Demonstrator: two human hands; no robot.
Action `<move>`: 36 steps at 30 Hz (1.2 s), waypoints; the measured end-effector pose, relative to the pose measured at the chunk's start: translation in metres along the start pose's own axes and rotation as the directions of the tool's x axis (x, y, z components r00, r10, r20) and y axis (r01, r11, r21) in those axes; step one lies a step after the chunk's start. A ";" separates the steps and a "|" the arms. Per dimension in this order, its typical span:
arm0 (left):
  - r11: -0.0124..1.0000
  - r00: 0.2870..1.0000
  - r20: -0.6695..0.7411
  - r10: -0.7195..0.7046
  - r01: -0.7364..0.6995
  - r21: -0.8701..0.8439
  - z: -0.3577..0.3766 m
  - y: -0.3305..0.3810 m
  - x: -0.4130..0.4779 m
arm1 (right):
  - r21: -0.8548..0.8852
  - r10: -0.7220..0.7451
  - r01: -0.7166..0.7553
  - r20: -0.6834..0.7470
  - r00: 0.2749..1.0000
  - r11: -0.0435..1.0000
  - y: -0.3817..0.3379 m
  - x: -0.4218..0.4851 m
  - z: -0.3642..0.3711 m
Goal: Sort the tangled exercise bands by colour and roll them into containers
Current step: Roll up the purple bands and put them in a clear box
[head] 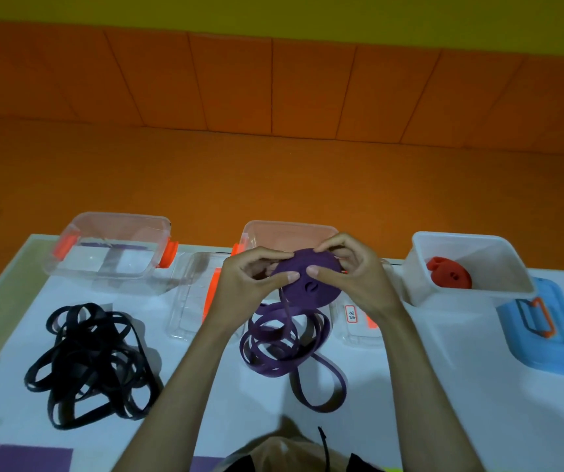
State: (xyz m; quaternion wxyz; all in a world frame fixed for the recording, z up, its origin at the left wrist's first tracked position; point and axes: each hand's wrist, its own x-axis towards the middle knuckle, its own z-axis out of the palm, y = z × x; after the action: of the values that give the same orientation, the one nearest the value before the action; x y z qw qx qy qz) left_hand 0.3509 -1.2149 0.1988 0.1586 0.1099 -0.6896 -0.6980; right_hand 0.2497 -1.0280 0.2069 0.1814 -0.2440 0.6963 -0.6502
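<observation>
Together, the left hand [256,279] and right hand [350,267] hold a purple roll [307,284] just above the table [444,386].
Each hand pinches the flat coil's rim, thumb on the near face and curled fingers behind, the two thumbs almost meeting. From the coil's lower edge a loose tail drops to a purple heap [280,345] of loops lying on the white table right under the hands. A black tangle [89,362] of band lies well apart to the left. Along the far edge stand a clear container [120,218] with orange clips, a second clear container [287,227] behind the hands, and a white container [498,264] with a red roll [449,272] inside. Clear lids [190,298] lie flat between them, and a blue lid [546,349] lies beside the white one.
</observation>
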 end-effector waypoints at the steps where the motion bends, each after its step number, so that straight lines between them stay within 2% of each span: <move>1: 1.000 1.000 -0.005 0.005 -0.005 0.002 0.002 0.000 0.000 | -0.004 0.007 -0.007 -0.009 1.000 1.000 -0.001 0.000 0.000; 6: 1.000 0.997 0.075 -0.027 0.028 -0.009 0.003 0.001 -0.002 | -0.053 -0.079 0.074 -0.116 0.990 0.996 -0.001 0.003 -0.001; 9: 1.000 0.995 0.101 -0.027 0.027 0.002 -0.002 0.003 0.001 | -0.023 -0.067 0.065 -0.099 0.993 0.998 0.003 0.001 0.004; 13: 1.000 0.999 0.036 -0.005 0.004 0.026 0.000 0.004 0.000 | -0.043 -0.068 0.067 -0.009 0.998 0.997 0.000 0.000 0.001; 16: 1.000 1.000 -0.017 0.007 -0.007 0.001 0.002 0.001 -0.004 | -0.014 -0.079 0.079 -0.078 0.994 0.997 0.000 0.000 -0.001; 19: 1.000 1.000 -0.009 0.001 -0.001 0.001 -0.001 -0.002 -0.006 | 0.029 -0.091 0.096 -0.135 0.987 0.995 0.003 -0.001 0.001; 25: 0.999 1.000 0.017 0.017 -0.017 0.043 0.000 -0.004 -0.003 | 0.032 0.026 -0.025 -0.036 0.999 0.999 0.010 -0.004 -0.003; 31: 0.998 0.994 0.085 -0.063 0.063 -0.005 -0.001 -0.003 -0.002 | 0.043 -0.019 0.026 -0.158 0.987 0.999 0.010 -0.005 -0.002; 36: 0.995 0.993 0.075 -0.088 0.085 0.041 -0.007 -0.004 -0.002 | -0.006 0.111 -0.111 -0.017 0.994 0.994 0.014 -0.003 -0.003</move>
State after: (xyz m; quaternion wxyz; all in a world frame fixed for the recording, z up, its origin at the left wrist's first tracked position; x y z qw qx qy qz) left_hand 0.3553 -1.2211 0.1949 0.0993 0.1158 -0.7029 -0.6947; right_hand 0.2494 -1.0234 0.1930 0.2106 -0.2004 0.7125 -0.6386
